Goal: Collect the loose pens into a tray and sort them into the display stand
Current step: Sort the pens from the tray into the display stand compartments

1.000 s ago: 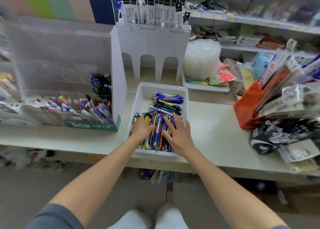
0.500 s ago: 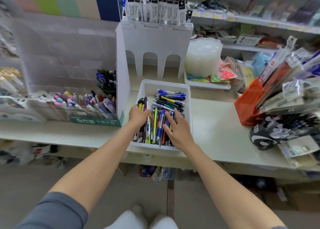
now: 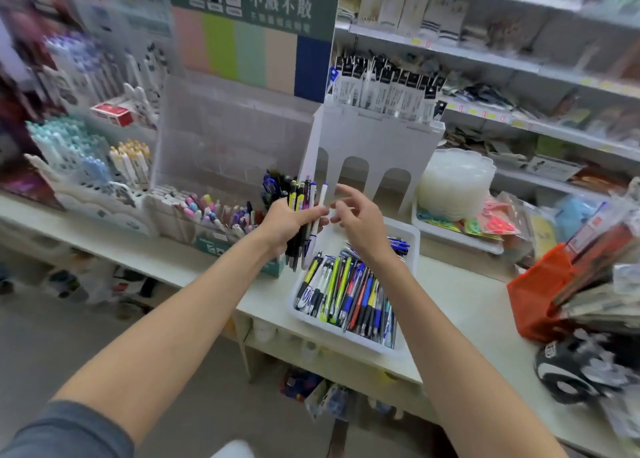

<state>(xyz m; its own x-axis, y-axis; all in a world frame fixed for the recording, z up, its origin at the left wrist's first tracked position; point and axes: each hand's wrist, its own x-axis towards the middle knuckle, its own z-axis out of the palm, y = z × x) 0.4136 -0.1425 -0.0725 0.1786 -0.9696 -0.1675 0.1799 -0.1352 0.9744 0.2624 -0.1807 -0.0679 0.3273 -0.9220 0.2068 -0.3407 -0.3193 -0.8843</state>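
Observation:
A white tray (image 3: 414,236) on the counter holds several loose pens (image 3: 349,295) in mixed colours. My left hand (image 3: 289,220) grips a bunch of pens (image 3: 306,215) held upright above the tray's left rear corner. My right hand (image 3: 360,220) hovers just right of that bunch with relaxed, spread fingers and holds nothing. The clear display stand (image 3: 221,149) rises behind my left hand, with dark pens (image 3: 277,184) in its right compartment and pastel pens (image 3: 214,210) along its front row.
A white rack (image 3: 374,142) with arched openings and carded refills stands behind the tray. A stack of clear plastic cups (image 3: 453,184) sits to the right, an orange holder (image 3: 540,298) further right. Pen racks (image 3: 86,159) crowd the left of the counter.
My left hand has lifted a bunch of pens out of the tray. My right hand rose from the pens to beside the bunch. The view tilted upward.

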